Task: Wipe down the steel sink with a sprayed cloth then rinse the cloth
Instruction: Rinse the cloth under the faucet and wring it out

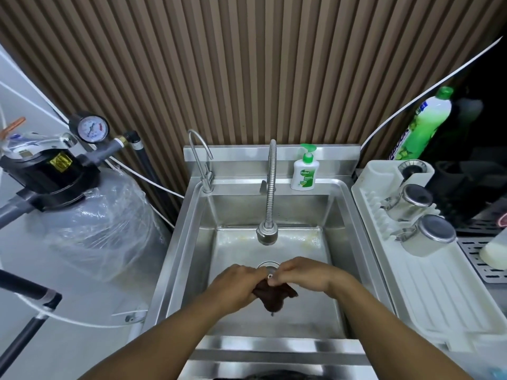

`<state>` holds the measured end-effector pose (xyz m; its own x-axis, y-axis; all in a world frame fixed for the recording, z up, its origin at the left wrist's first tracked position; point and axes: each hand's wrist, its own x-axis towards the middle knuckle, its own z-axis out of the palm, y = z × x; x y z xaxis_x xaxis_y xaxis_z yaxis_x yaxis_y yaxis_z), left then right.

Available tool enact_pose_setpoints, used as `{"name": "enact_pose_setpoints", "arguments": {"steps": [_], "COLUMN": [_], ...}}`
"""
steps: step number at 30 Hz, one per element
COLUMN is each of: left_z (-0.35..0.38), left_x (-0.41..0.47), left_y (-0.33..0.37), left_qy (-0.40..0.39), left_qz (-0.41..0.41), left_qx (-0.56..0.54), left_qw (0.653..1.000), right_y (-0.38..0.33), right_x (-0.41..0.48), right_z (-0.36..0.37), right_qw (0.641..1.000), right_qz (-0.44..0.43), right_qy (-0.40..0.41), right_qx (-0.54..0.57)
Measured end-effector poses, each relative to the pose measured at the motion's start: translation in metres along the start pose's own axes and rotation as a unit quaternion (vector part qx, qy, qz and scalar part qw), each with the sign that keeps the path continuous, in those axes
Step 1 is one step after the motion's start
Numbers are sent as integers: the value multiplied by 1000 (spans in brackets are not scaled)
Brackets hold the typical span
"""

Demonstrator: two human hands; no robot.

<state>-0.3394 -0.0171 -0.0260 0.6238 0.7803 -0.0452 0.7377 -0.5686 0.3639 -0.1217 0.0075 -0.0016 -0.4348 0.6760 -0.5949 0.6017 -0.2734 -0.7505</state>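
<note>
Although the left grip and right grip cover much of it, the dark brown cloth shows bunched and limp between them, inside the steel sink at 6 o'clock of the half-hidden drain. The left curls around its 9 o'clock end; the right pinches its upper edge. A ribbed flexible faucet hangs at 12 o'clock.

body log | left hand: bare, knuckles rounded | right hand: bare, pale thumbnail showing | left forearm: bare right down to the lower edge | right forearm: bare likewise | pale speck by the fingertips: too small to tell if worn | dark patch at bottom edge: clothing or hair, can't tell
</note>
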Motion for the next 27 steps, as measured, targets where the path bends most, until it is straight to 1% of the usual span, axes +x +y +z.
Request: {"name": "enact_pose_setpoints", "arguments": {"steps": [2, 3, 5, 6, 10, 12, 13, 16, 19, 21, 24, 25, 27], "left_z": [-3, -5, -9, -12, -18, -20, -21, -22, -18, -14, -7, -5, -1], "left_x": [1, 4, 10, 13, 20, 18, 17, 17, 20, 23, 28, 30, 33], "left_y": [2, 4, 9, 12, 15, 14, 13, 12, 18, 21, 23, 25, 29], "left_qy": [7, 14, 24, 30, 38, 45, 42, -16, -76, -109, -153, -161, -165], "left_qz": [44, 60, 82, 93, 131, 144, 147, 126, 74, 40, -18, -41, -90], "left_qx": [-13, -5, 24, 35, 76, 90, 89, 81, 91, 86, 85, 82, 69], "left_qw": [999, 998, 996, 995, 988, 984, 984, 989, 990, 989, 984, 983, 980], "right_y": [6, 11, 20, 21, 22, 25, 27, 22, 13, 8, 2, -2, -7], "right_x": [2, 6, 15, 18, 21, 24, 23, 18, 17, 18, 17, 17, 21], "right_z": [-7, -7, -3, -1, 14, 20, 23, 22, 19, 20, 22, 22, 22], "right_qw": [996, 990, 965, 952, 897, 872, 868, 894, 939, 960, 980, 985, 984], "right_qz": [21, 27, 52, 62, 21, 8, 7, 16, 59, 84, 95, 91, 68], "right_qy": [-29, -63, -135, -173, -343, -395, -403, -380, -301, -249, -176, -143, -76], "right_qx": [77, 125, 217, 244, 277, 289, 289, 238, 154, 96, 24, -16, -145]}}
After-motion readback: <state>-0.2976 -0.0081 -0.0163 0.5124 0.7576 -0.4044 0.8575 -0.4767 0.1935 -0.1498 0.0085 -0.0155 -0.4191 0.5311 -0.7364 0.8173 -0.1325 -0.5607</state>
